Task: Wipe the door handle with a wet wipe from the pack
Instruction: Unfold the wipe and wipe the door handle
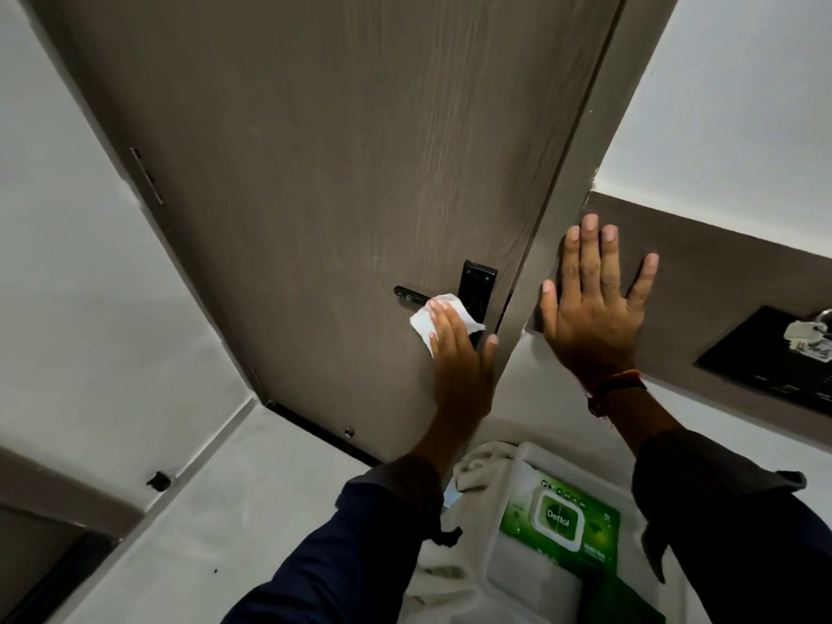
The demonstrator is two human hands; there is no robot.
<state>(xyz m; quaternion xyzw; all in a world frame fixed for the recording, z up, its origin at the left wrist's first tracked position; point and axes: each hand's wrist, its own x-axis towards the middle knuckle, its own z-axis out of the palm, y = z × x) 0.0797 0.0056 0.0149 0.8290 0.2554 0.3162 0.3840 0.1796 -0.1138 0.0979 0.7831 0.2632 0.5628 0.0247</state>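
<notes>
A black lever door handle [410, 295] with its back plate [477, 286] sits on the brown wooden door [342, 173]. My left hand [459, 367] presses a white wet wipe [443, 319] against the handle near the plate, hiding part of the lever. My right hand [594, 308] lies flat with fingers spread on the door frame and wall panel to the right, holding nothing. The green wet wipe pack [560, 526] lies below, between my arms, in a white tray [522, 574].
A black shelf [761, 358] with a bunch of keys [808, 335] hangs on the brown wall panel at the right. A light cloth [481, 470] lies under the tray. White walls flank the door; a doorstop [158, 481] sits on the left wall's base.
</notes>
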